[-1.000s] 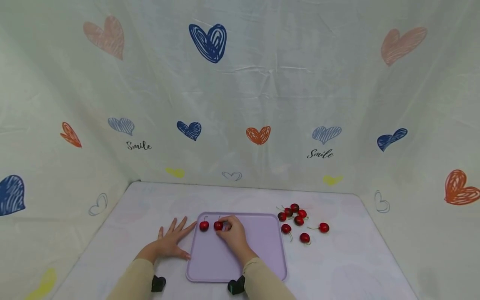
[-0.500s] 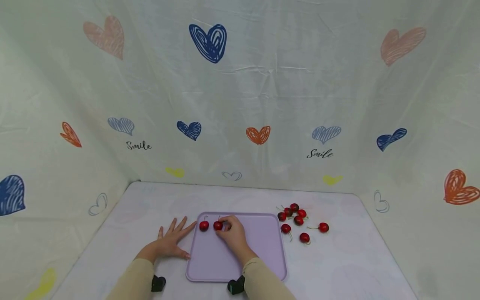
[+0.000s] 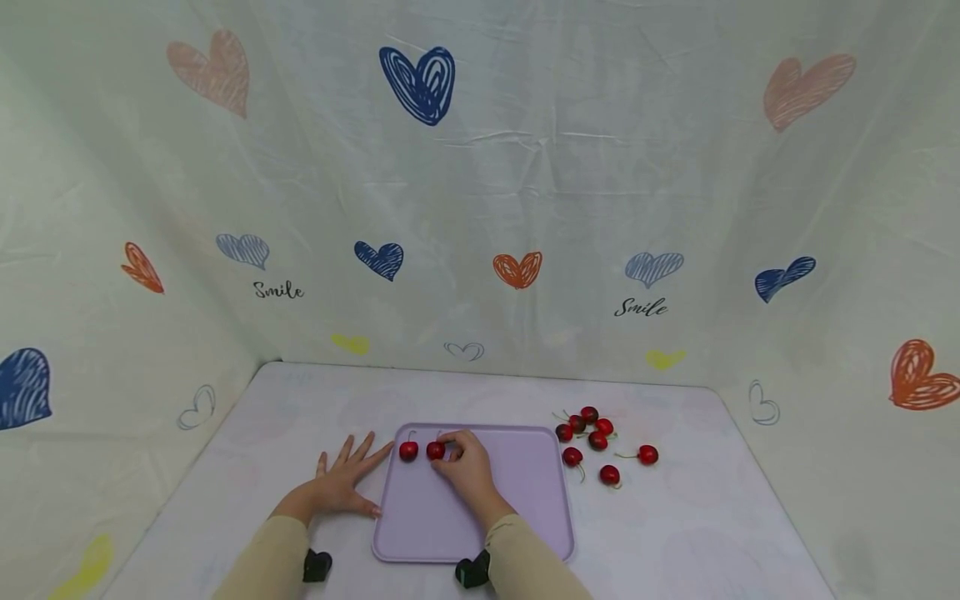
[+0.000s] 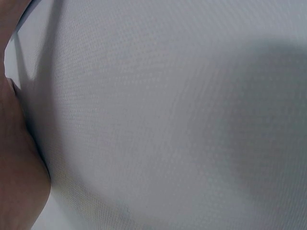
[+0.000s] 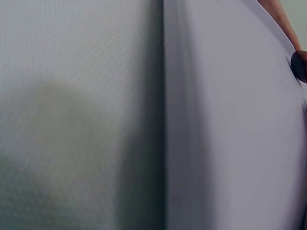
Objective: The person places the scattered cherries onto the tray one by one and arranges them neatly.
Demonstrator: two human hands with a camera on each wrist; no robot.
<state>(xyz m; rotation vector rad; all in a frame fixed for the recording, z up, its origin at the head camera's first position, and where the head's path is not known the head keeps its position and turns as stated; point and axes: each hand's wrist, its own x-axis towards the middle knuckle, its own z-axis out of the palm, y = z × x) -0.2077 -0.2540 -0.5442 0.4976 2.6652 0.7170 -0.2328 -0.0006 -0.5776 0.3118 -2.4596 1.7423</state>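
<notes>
A lilac rectangular tray (image 3: 472,553) lies on the white table. Near its far left corner one red cherry (image 3: 408,451) sits with its stem up. Just to the right of it, my right hand (image 3: 471,473) holds a second red cherry (image 3: 435,450) between thumb and fingers, low over the tray. My left hand (image 3: 341,485) lies with fingers spread on the table, its thumb and index fingertips right at the tray's left rim. In the right wrist view a dark cherry (image 5: 300,66) shows at the right edge, beside part of a finger.
Several loose cherries (image 3: 597,441) with stems lie in a cluster right of the tray, with a single cherry (image 3: 647,454) further right. A pale curtain (image 3: 570,192) printed with hearts surrounds the table (image 3: 675,533) at the back and sides.
</notes>
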